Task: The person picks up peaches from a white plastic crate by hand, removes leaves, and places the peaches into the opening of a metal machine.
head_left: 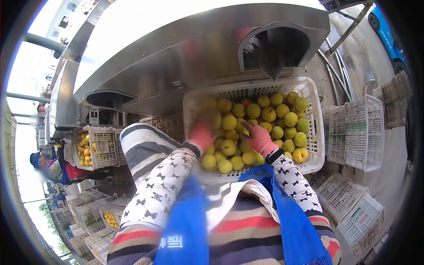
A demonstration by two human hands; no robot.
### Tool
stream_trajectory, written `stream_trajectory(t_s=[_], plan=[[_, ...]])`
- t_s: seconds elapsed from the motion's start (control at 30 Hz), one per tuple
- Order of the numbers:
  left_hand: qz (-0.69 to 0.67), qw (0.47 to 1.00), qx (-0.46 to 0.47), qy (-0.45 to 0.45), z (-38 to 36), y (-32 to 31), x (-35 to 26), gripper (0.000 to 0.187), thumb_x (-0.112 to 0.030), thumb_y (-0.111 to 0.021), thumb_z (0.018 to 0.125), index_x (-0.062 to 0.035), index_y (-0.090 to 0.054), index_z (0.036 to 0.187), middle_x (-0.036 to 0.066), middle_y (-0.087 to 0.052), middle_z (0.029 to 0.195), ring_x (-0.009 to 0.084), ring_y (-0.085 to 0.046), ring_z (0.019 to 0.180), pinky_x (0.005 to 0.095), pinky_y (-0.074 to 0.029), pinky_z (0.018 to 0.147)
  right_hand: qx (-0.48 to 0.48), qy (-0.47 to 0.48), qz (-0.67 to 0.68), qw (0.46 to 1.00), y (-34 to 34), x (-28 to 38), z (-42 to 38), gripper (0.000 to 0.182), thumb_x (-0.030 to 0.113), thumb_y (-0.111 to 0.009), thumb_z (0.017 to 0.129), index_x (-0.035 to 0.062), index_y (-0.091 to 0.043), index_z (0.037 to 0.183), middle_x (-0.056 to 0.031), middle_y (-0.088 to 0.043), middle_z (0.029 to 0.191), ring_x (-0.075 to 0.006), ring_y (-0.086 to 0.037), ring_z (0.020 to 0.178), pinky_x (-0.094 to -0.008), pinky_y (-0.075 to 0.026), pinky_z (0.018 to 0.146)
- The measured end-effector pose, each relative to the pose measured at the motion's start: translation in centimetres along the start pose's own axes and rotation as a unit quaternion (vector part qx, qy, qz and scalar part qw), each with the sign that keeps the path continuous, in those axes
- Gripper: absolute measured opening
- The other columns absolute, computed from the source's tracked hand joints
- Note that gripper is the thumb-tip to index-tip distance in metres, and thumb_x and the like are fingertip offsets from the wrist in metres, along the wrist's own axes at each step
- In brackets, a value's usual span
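Observation:
A white plastic crate (312,119) full of yellow-green peaches (229,147) stands right in front of me. My left hand (204,131), in a pink glove, reaches into the crate's left side; its fingers are smeared by motion among the fruit. Over the middle of the pile is my right hand (260,139), also in a pink glove with dark fingertips. Its fingers are apart and rest against the peaches, with none gripped. A few peaches, such as one near the crate's right front corner (300,154), have an orange blush.
A metal machine with a chute opening (276,48) overhangs the crate's far side. Stacked crates stand at right (355,132) and lower right (360,218). At left are a crate of orange-yellow fruit (88,148) and a person in a blue cap (55,165). A blue vehicle (388,39) is at upper right.

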State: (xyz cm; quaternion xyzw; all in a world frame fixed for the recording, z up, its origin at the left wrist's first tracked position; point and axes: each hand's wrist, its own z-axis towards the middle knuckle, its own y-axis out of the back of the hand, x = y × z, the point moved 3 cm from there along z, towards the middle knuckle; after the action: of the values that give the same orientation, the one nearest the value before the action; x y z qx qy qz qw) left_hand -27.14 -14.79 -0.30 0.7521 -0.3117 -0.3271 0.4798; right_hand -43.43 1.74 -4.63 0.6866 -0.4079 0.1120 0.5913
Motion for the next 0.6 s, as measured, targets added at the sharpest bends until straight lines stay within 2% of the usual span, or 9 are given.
stream_trajectory(t_s=[0.03, 0.13, 0.23, 0.33, 0.43, 0.53, 0.57, 0.6], plan=[[0.038, 0.998, -0.046, -0.035, -0.1, -0.2, 0.2, 0.076, -0.036, -0.067, 0.081, -0.0135, -0.038, 0.148, 0.019, -0.032, 0.153, 0.0401, -0.032, 0.140, 0.0477, -0.028, 0.116, -0.008, -0.011, 0.000, 1.000, 0.1, 0.0, 0.1, 0.055, 0.039, -0.066, 0.086, 0.0191, -0.052, 0.136, -0.0160, -0.060, 0.122, -0.0389, -0.061, 0.105, -0.0467, -0.052, 0.088], [-0.007, 0.995, 0.036, 0.094, -0.1, 1.4, -1.0, 0.088, -0.042, -0.073, 0.078, -0.0133, -0.033, 0.151, 0.020, -0.030, 0.154, 0.0396, -0.029, 0.142, 0.0495, -0.028, 0.116, -0.037, -0.016, 0.059, 0.997, 0.5, 0.7, 0.3, 0.060, 0.039, -0.069, 0.083, 0.0178, -0.051, 0.137, -0.0162, -0.059, 0.125, -0.0380, -0.062, 0.107, -0.0466, -0.052, 0.089], [-0.038, 0.988, 0.106, 0.105, 0.6, 3.7, -0.8, 0.102, -0.048, -0.078, 0.072, -0.0090, -0.028, 0.152, 0.021, -0.029, 0.155, 0.0386, -0.028, 0.144, 0.0497, -0.029, 0.116, -0.043, 0.020, 0.016, 0.999, 0.7, 2.7, 2.1, 0.074, 0.035, -0.075, 0.077, 0.0148, -0.047, 0.143, -0.0184, -0.054, 0.134, -0.0388, -0.057, 0.116, -0.0452, -0.047, 0.100], [0.051, 0.996, -0.058, 0.047, 1.1, 1.5, 0.2, 0.085, -0.038, -0.082, 0.070, -0.0109, -0.046, 0.141, 0.019, -0.046, 0.143, 0.0355, -0.043, 0.134, 0.0425, -0.036, 0.112, 0.061, 0.032, -0.049, 0.996, -2.0, 3.4, 6.1, 0.081, 0.037, -0.078, 0.071, 0.0129, -0.047, 0.142, -0.0201, -0.053, 0.135, -0.0409, -0.051, 0.123, -0.0460, -0.042, 0.105], [0.024, 0.999, 0.037, 0.028, 3.0, 0.1, 1.4, 0.087, -0.040, -0.083, 0.068, -0.0112, -0.046, 0.141, 0.020, -0.047, 0.141, 0.0354, -0.045, 0.133, 0.0421, -0.038, 0.111, 0.131, -0.012, -0.077, 0.988, 0.1, 5.8, 6.7, 0.083, 0.033, -0.082, 0.067, 0.0099, -0.049, 0.139, -0.0201, -0.053, 0.133, -0.0394, -0.051, 0.122, -0.0433, -0.043, 0.104], [-0.077, 0.994, 0.076, -0.028, 3.8, 0.4, 2.7, 0.087, -0.053, -0.080, 0.065, -0.0142, -0.053, 0.138, 0.024, -0.042, 0.143, 0.0372, -0.047, 0.127, 0.0441, -0.039, 0.107, -0.060, 0.017, 0.164, 0.984, 2.1, 3.0, 4.0, 0.084, 0.027, -0.085, 0.061, 0.0074, -0.051, 0.135, -0.0191, -0.055, 0.128, -0.0351, -0.053, 0.120, -0.0399, -0.043, 0.105], [-0.046, 0.994, 0.092, -0.045, 4.4, 1.1, 2.5, 0.083, -0.054, -0.080, 0.065, -0.0146, -0.055, 0.134, 0.023, -0.045, 0.139, 0.0370, -0.049, 0.125, 0.0435, -0.041, 0.106, -0.092, -0.020, 0.216, 0.972, 3.8, 2.7, 2.6, 0.087, 0.022, -0.086, 0.058, 0.0059, -0.051, 0.135, -0.0167, -0.053, 0.127, -0.0303, -0.053, 0.119, -0.0369, -0.043, 0.104], [-0.013, 0.992, 0.106, -0.068, 5.0, 1.9, 1.9, 0.080, -0.055, -0.079, 0.066, -0.0151, -0.058, 0.131, 0.023, -0.048, 0.135, 0.0368, -0.050, 0.122, 0.0430, -0.042, 0.104, -0.120, -0.030, 0.224, 0.967, 5.9, 2.6, 1.2, 0.085, 0.023, -0.086, 0.059, 0.0065, -0.052, 0.134, -0.0176, -0.052, 0.127, -0.0315, -0.052, 0.120, -0.0381, -0.043, 0.104]])
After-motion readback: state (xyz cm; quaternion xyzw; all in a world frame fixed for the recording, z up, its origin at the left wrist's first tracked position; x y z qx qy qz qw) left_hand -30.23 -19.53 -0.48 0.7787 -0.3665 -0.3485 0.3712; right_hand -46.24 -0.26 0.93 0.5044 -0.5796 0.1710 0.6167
